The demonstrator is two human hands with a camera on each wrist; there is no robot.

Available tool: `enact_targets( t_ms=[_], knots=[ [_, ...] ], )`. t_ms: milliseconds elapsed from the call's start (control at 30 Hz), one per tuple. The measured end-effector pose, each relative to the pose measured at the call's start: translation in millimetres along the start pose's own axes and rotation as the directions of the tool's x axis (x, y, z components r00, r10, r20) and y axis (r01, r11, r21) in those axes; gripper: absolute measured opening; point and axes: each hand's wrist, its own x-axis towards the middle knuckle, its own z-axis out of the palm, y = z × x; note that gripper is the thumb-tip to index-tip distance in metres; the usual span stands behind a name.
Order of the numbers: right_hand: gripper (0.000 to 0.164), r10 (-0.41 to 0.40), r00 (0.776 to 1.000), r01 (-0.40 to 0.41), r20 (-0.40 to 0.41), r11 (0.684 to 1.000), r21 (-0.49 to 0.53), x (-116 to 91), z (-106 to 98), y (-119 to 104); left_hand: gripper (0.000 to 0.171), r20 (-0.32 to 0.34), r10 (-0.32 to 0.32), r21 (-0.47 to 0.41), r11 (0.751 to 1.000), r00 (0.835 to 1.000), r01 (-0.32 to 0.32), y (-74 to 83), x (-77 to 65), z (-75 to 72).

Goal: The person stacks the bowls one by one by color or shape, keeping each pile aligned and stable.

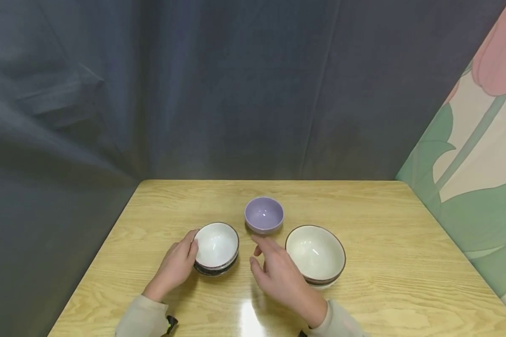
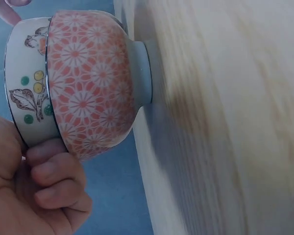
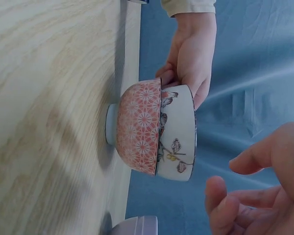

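Observation:
A white bowl with a leaf-and-berry pattern (image 2: 32, 88) sits nested in a bowl with a red-and-white flower pattern (image 2: 88, 83), which stands on its pale foot. My left hand (image 1: 178, 262) pinches the white bowl at its left side, thumb over the rim and fingers curled beneath it. Between the stack and the larger bowls hovers my right hand (image 1: 280, 276), holding nothing, its fingers loosely bent. In the right wrist view, the right hand's thumb and fingers (image 3: 257, 152) are spread apart, a short gap from the stack. Just beyond the right fingertips stands a small purple bowl (image 1: 264, 214).
To the right of my right hand stands a stack of larger cream bowls (image 1: 316, 252) with brown rims. The wooden table (image 1: 383, 234) meets a dark curtain (image 1: 244, 93) at the back and a flower-patterned cloth (image 1: 480, 196) on the right.

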Motion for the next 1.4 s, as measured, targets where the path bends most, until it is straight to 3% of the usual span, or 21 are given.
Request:
enact_targets(
  t_ms=[533, 900, 1167, 1400],
  knots=[
    [0.046, -0.005, 1.000, 0.006, 0.025, 1.000, -0.020, -0.9, 5.2, 0.2, 0.035, -0.022, -0.004, 0.115, 0.993, 1.000, 0.006, -1.1, -0.9, 4.0],
    [0.048, -0.036, 0.999, 0.036, 0.015, 0.999, -0.022, 2.3, 15.5, 2.6, 0.035, 0.025, -0.030, 0.117, 0.993, 0.999, 0.027, 1.0, 2.8, 3.2],
    [0.050, 0.035, 0.998, -0.034, 0.054, 0.999, -0.026, 9.1, 25.0, 0.5, 0.037, 0.067, -0.051, 0.166, 0.985, 0.996, 0.040, 9.9, 4.1, 6.0],
    [0.050, 0.063, 0.998, -0.062, 0.015, 0.996, -0.057, 10.7, 33.9, 4.2, 0.035, 0.053, -0.017, 0.194, 0.981, 0.998, 0.007, 17.8, 3.8, 13.4]
  ],
)
